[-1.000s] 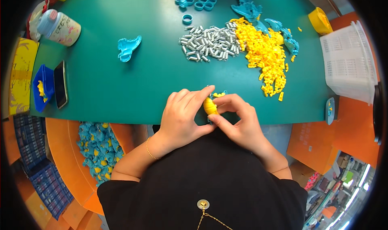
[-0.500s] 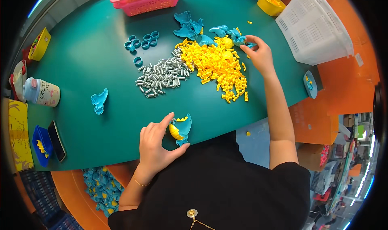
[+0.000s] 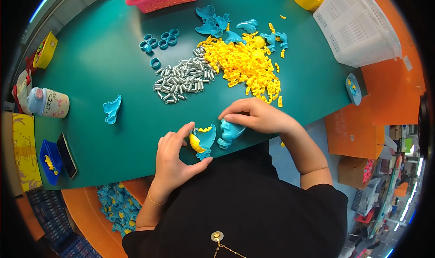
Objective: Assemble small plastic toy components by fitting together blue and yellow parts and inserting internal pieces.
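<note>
Near the table's front edge, my left hand grips a blue toy shell half between thumb and fingers. Its hollow side faces up, with a yellow rounded piece and small yellow strips set in it. Just to the right, my right hand holds a second blue shell piece, outer side up, close to the first but apart from it. Beyond the hands lie a heap of small yellow plastic parts and a pile of small silver metal cylinders.
Blue rings and blue shell pieces lie farther back; one more shell piece lies left. Around the green table stand a pink basket, a white crate, a cup and a phone.
My right hand has come back from the far right of the yellow heap to beside my left hand, bringing a blue shell piece. My left hand keeps its hold, nearly still.
</note>
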